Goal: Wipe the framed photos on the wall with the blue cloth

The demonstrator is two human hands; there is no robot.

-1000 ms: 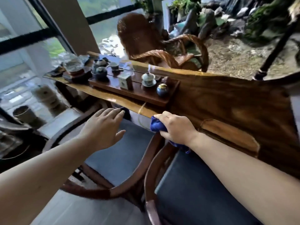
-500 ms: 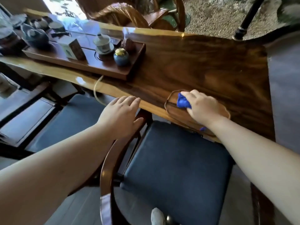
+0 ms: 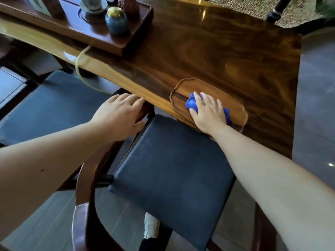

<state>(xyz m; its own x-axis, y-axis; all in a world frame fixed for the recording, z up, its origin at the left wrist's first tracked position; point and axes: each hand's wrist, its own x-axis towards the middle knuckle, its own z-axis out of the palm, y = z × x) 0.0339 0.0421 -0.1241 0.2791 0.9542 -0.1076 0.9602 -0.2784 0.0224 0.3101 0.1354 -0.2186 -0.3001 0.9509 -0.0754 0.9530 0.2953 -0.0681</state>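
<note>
Cloth (image 3: 192, 105) lies bunched in the tray (image 3: 237, 107) under the right hand (image 3: 208, 113), fingers spread flat over it. Just beside the tray, the left hand (image 3: 121, 115) rests open on the chair (image 3: 172, 169).

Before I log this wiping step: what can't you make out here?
- Framed photos, wall: outside the head view.
- Blue cloth: mostly covered by the right hand.
- White cup: cut by the top edge.
- Left hand: palm hidden, so contact with the chair is unclear.
</note>
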